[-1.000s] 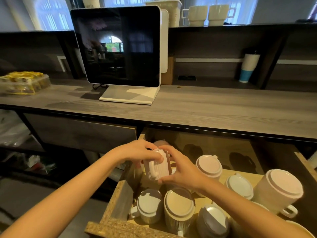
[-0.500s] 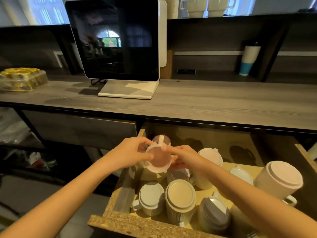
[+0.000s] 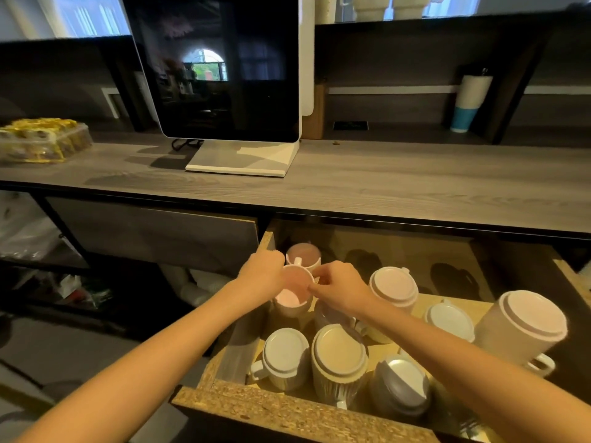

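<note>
Turning upright since a second ago, the pink cup (image 3: 292, 289) now sits low at the drawer's (image 3: 256, 407) ten o'clock corner, seemingly nesting into another mug (image 3: 289, 314). The fingers of my left hand (image 3: 262, 276) and right hand (image 3: 339, 289) stay clamped around its rim.

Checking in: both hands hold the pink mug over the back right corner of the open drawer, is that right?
Not quite. The left hand and the right hand do hold the pink mug over the open drawer, but at its back left corner, not the back right. The head view shows the mug close to the drawer's left wall.
</note>
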